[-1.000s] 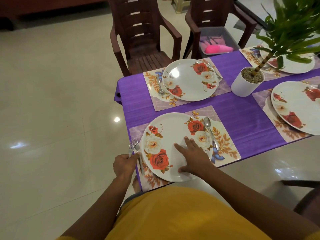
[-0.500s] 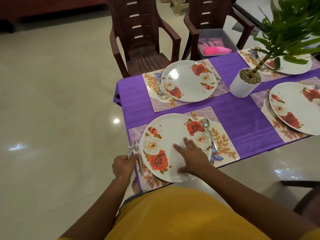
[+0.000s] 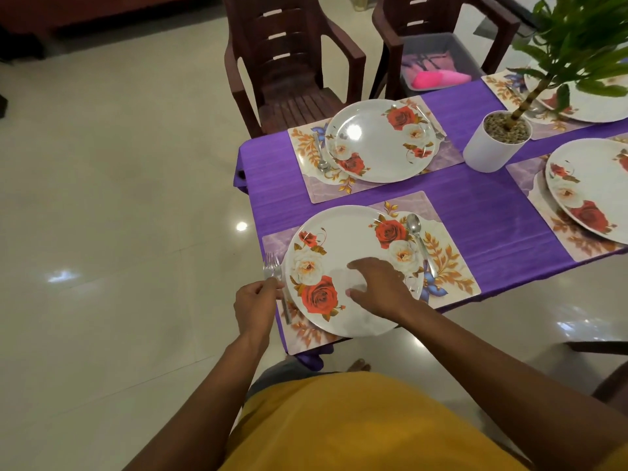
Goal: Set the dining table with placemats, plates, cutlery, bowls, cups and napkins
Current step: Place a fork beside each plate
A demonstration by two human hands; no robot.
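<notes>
Left hand (image 3: pixel 256 299) is down at the near corner of the purple-covered table (image 3: pixel 475 212), fingers curled and pinching the handle of the forks (image 3: pixel 276 277), two of them by the look of it, lying on the placemat (image 3: pixel 448 263) just beside the left rim of the nearest rose-patterned plate (image 3: pixel 343 266). Right hand (image 3: pixel 380 288) rests on that plate, fingers spread and relaxed, holding nothing. The spoon (image 3: pixel 419 239) lies on the mat by the plate's right edge.

Now the risky part, to my eye: that placemat overhangs the table edge at the near corner, and the plate sits well toward that edge. If the right hand bears down or slides the plate closer, mat and plate could tip off onto the tiled floor. The forks are right at the mat's left margin too; a careless nudge could send them over the side.

Three more plates sit on their mats further along, around a white potted plant (image 3: pixel 494 144). No bowls, cups or napkins visible yet, so plenty left to lay.
</notes>
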